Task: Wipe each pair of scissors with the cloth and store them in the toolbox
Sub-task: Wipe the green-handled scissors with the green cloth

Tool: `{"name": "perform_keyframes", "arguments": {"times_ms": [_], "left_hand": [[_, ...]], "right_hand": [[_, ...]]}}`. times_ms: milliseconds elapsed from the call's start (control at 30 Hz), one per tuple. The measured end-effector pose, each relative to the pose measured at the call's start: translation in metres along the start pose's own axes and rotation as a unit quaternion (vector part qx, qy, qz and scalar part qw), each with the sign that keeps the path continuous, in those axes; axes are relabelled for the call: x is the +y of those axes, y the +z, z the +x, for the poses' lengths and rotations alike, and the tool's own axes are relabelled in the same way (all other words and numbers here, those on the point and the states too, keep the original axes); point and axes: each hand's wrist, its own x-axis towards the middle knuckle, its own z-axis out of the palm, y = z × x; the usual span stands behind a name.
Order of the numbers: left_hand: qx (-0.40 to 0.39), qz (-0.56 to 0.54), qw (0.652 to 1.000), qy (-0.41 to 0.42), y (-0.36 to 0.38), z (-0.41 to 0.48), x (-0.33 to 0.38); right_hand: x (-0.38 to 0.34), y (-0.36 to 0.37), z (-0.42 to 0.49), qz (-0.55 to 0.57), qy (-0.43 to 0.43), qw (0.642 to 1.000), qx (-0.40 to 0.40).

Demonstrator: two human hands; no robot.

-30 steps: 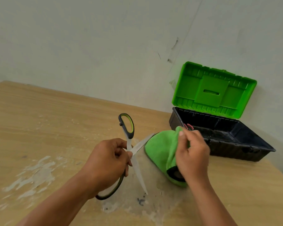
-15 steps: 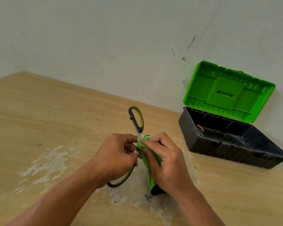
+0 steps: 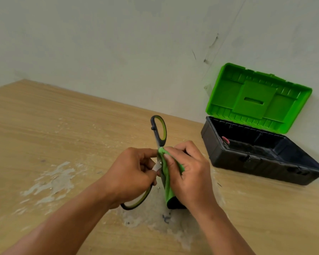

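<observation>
My left hand (image 3: 132, 173) grips a pair of scissors (image 3: 159, 131) with black and lime-green handles, held spread open above the table. One handle loop sticks up past my fingers and the other curves out below my palm. My right hand (image 3: 190, 173) holds a green cloth (image 3: 167, 183) and pinches it round a blade next to the pivot. Most of the blades are hidden by the cloth and my fingers. The toolbox (image 3: 265, 162), black with a green lid standing open, sits to the right, with a small red object (image 3: 225, 140) inside at its left end.
The wooden table (image 3: 44, 135) has pale, worn patches (image 3: 50, 184) left of my hands. A white wall stands close behind the table and the toolbox. The table's right edge lies just beyond the toolbox.
My right hand brought the cloth from beside the scissors onto the blade and now pinches it there. The left hand kept its hold on the scissors. The view shifted slightly left.
</observation>
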Motion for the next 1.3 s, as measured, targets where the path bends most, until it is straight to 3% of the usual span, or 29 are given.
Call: {"name": "perform_keyframes", "arguments": {"times_ms": [133,233,400,567,733,900,1067,1200,1300], "left_hand": [[0.021,-0.075,0.996,-0.042,-0.009,0.006,-0.007],[0.044,-0.119,0.990,-0.060,-0.022,0.011,-0.010],[0.012,-0.109,0.992,-0.056,-0.016,0.013,-0.010],[0.042,-0.127,0.989,-0.065,-0.021,0.015,-0.012],[0.049,-0.117,0.990,-0.056,-0.016,0.018,-0.014],[0.065,-0.110,0.991,-0.044,-0.020,0.015,-0.011],[0.062,-0.089,0.993,-0.043,-0.014,0.019,-0.014],[0.084,-0.106,0.990,-0.049,-0.024,0.016,-0.013],[0.081,-0.088,0.992,-0.049,-0.021,0.019,-0.013]], "right_hand": [[0.001,-0.007,-0.004,0.064,-0.048,0.989,-0.123],[0.007,-0.015,-0.009,0.086,-0.025,0.977,-0.193],[0.005,-0.005,-0.004,0.090,0.003,0.989,-0.121],[0.011,-0.020,-0.008,0.100,0.021,0.970,-0.222],[0.005,-0.008,0.001,0.086,0.001,0.985,-0.152],[0.013,-0.030,-0.008,0.122,0.041,0.952,-0.277],[0.007,-0.012,0.001,0.115,0.033,0.979,-0.165],[0.011,-0.027,-0.009,0.151,0.063,0.938,-0.306],[0.011,-0.021,-0.009,0.130,0.059,0.958,-0.247]]}}
